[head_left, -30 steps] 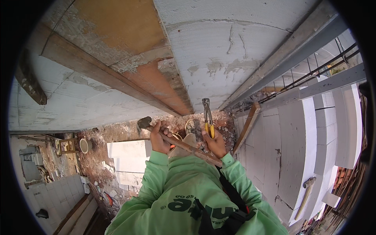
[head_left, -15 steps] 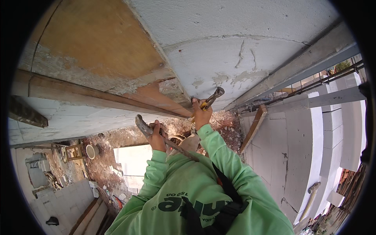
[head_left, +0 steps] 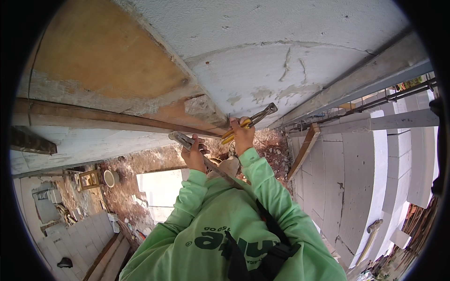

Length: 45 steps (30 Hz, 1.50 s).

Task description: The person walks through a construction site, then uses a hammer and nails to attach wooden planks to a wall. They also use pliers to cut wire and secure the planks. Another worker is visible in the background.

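Just brought pincers (head_left: 255, 120), gripped in right hand (head_left: 243, 137), near lower corner of panel (head_left: 112, 56), within reach, clutching hammer (head_left: 217, 169) in left hand (head_left: 193, 156).

I wore the camera on my head, the left one of a side-by-side pair, and it looked steeply down along the front of my green shirt (head_left: 220, 215), which filled the lower middle near the lens. My left grip (head_left: 193, 157) and right grip (head_left: 242, 137) lay close to the centre, farther off, with the floor (head_left: 123, 201) beyond. The upper part faced the pale wall (head_left: 290, 51), and the wide fisheye bowed straight edges toward its dark rim.
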Tool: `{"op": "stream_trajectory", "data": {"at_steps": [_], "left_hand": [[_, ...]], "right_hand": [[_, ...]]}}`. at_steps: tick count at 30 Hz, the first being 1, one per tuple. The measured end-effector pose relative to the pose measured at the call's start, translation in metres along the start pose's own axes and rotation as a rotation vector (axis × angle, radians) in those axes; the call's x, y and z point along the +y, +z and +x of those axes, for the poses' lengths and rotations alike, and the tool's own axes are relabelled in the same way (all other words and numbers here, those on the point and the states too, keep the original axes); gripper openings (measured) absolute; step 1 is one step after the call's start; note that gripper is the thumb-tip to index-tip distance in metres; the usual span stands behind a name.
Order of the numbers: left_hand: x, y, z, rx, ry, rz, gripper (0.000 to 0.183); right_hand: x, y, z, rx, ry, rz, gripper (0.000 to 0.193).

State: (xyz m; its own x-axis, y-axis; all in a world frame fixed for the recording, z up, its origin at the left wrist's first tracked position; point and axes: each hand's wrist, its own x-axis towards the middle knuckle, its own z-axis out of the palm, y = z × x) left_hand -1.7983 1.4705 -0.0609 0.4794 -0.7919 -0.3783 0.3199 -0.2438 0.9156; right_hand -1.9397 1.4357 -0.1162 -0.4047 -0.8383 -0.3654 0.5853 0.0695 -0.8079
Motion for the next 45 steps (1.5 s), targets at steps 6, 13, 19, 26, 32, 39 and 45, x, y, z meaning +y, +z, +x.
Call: {"op": "stream_trajectory", "data": {"at_steps": [6, 13, 19, 26, 32, 39, 45], "left_hand": [[-0.007, 0.017, -0.002, 0.012, -0.118, -0.04, 0.027], [-0.016, 0.041, -0.001, 0.022, -0.148, -0.229, 0.018], [-0.02, 0.04, -0.003, 0.036, -0.182, -0.227, 0.016], [-0.021, 0.039, -0.002, 0.037, -0.235, -0.257, 0.016], [-0.02, 0.039, -0.003, 0.035, -0.215, -0.246, 0.016], [-0.017, 0.037, -0.004, 0.032, -0.241, -0.236, 0.017], [-0.016, 0.033, -0.001, 0.0, -0.271, -0.193, 0.018]], "right_hand": [[-0.042, -0.074, -0.04, -0.167, -0.002, -0.709, 0.034], [-0.075, -0.084, -0.075, -0.456, -0.127, -1.347, 0.037], [-0.078, -0.067, -0.054, -0.589, -0.124, -1.366, 0.051], [-0.076, -0.054, -0.045, -0.68, -0.106, -1.336, 0.054], [-0.085, -0.052, -0.046, -0.658, -0.038, -1.358, 0.042], [-0.07, -0.057, -0.042, -0.553, -0.028, -1.423, 0.042], [-0.047, -0.061, -0.04, -0.515, 0.067, -1.225, 0.046]]}}
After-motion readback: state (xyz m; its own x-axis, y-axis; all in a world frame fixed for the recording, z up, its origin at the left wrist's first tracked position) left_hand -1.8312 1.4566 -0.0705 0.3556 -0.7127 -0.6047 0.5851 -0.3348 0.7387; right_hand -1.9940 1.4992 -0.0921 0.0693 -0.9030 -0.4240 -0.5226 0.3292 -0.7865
